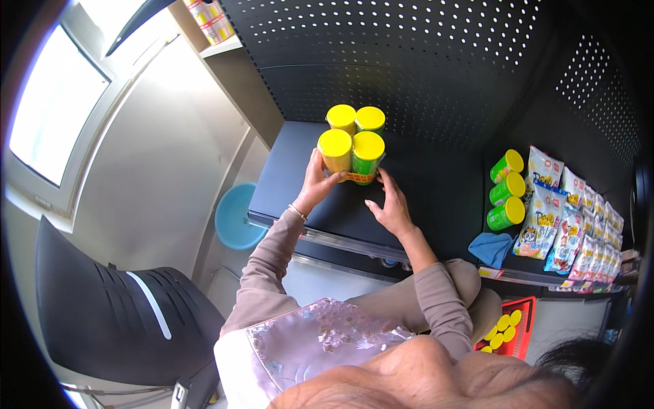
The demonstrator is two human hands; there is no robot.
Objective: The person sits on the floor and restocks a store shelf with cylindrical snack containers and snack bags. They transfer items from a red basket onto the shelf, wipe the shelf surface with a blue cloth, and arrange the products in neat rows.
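Yellow-lidded canisters [366, 166] stand upright in two rows on a black shelf [306, 168], near its perforated back panel. My left hand [319, 179] is on the left side of the front pair, fingers around the front left canister [335, 153] and thumb at the front near an orange printed band. A bracelet circles that wrist. On the right, my right hand [392, 204] has its fingertips at the side of the front right canister, its thumb apart and its palm holding nothing. Lower parts of the rear canisters [341, 116] are hidden.
Green canisters [506, 213], a blue cloth [491, 249] and rows of snack bags [539, 225] occupy the shelf at right. A red basket [527, 327] below holds several yellow-lidded canisters. At left are a blue basin [235, 217], a black chair [117, 317] and a window [59, 107].
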